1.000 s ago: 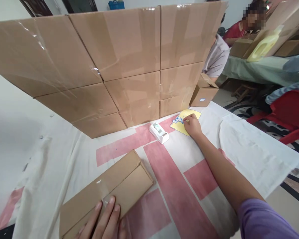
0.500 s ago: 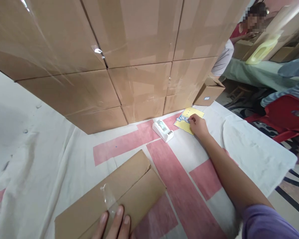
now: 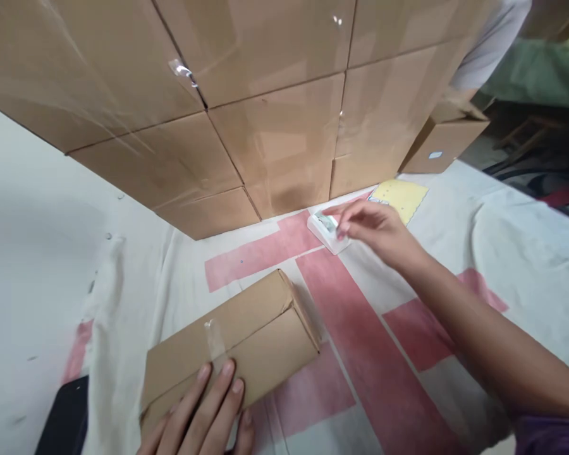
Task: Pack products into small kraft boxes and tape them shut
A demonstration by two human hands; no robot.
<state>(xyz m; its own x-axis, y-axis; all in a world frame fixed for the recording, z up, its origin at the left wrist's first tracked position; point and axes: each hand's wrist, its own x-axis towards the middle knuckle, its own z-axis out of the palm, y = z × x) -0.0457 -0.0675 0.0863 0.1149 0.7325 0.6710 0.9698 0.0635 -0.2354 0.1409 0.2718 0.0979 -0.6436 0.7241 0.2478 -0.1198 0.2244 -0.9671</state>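
A closed brown cardboard box [image 3: 260,316] lies on the cloth in front of me, a short strip of clear tape [image 3: 214,339] across its top seam. My left hand [image 3: 201,411] rests flat on the near part of this box, fingers spread. Over the white tape dispenser [image 3: 329,243] is my right hand [image 3: 372,227], its index finger and thumb apart at the tape roll. I cannot make out anything between those fingers. Just behind the right hand lies a yellow sheet [image 3: 405,196] with small bluish-white pieces on it, partly covered by the hand.
A wall of stacked, taped cartons [image 3: 284,139] rises along the back of the table. At its right end stands a small carton [image 3: 448,145] with a pale label, and a person's sleeve [image 3: 493,50] behind it. A black flat object [image 3: 64,417] lies at lower left.
My right hand has moved left from the yellow sheet to the tape dispenser, and its fingers have opened out. My left hand stays on the box. The view has shifted.
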